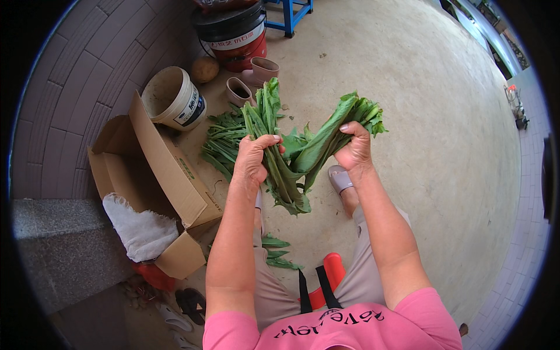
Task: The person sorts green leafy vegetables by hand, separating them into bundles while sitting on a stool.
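My left hand [253, 158] grips a bunch of long green leafy vegetables [280, 175], stalks upward and leaf tips hanging down. Around a second leafy bunch [326, 140], my right hand [355, 146] is closed, and this one slants up to the right. Between the hands the leaves of both bunches meet and overlap. Beyond my left hand, a pile of the same greens [223, 142] lies on the concrete floor, partly hidden by the held bunch. A few loose leaves [278, 253] rest on the floor between my legs.
An open cardboard box [170, 175] stands at left with a white cloth [140, 227] over its edge. Behind it are a cream bucket [173, 98], a round tan gourd-like object [204, 69], pink rubber boots [262, 72], and a lidded red-and-black bucket [234, 39]. Slippers [191, 305] lie lower left.
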Available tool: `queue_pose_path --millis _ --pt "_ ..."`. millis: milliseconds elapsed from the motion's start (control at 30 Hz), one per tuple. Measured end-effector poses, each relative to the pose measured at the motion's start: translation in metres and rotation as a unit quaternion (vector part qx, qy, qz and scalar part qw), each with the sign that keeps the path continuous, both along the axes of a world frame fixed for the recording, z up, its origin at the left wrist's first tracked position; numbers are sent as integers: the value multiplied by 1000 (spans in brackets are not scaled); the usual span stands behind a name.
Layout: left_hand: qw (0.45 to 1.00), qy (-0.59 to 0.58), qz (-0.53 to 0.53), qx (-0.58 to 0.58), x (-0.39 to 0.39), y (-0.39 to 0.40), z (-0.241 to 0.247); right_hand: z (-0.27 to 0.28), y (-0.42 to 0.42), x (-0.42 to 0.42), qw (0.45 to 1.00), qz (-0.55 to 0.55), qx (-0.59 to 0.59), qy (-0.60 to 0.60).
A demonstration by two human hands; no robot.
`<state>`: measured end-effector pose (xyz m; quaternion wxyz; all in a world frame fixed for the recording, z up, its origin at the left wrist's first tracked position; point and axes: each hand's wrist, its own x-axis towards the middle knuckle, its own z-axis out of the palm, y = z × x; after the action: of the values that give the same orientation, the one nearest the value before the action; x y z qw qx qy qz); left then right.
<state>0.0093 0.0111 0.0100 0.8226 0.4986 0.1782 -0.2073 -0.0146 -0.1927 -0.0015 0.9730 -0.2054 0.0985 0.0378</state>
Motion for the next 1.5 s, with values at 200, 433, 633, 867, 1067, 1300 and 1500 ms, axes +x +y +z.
queue_pose_path --millis 200,433,633,867,1067,1300,1500 --pt "1000 2 2 2 2 3 -2 6 -2 1 1000 -10 -26 5" --pt "1000 8 1 -2 2 5 1 15 -8 -1 1000 10 -20 8" --pt "1000 6 4 -7 3 7 0 7 -17 1 999 -9 -30 35" --pt "1000 1 -2 1 0 8 0 3 -16 5 994 -39 -64 80" --pt "1000 5 -8 6 -2 8 5 -2 -9 7 984 -67 -133 93" --pt "999 4 -16 -30 -2 9 5 -5 -5 9 972 -77 -207 83" --pt "999 14 -23 -41 -3 6 6 -9 1 8 965 -80 -240 66"
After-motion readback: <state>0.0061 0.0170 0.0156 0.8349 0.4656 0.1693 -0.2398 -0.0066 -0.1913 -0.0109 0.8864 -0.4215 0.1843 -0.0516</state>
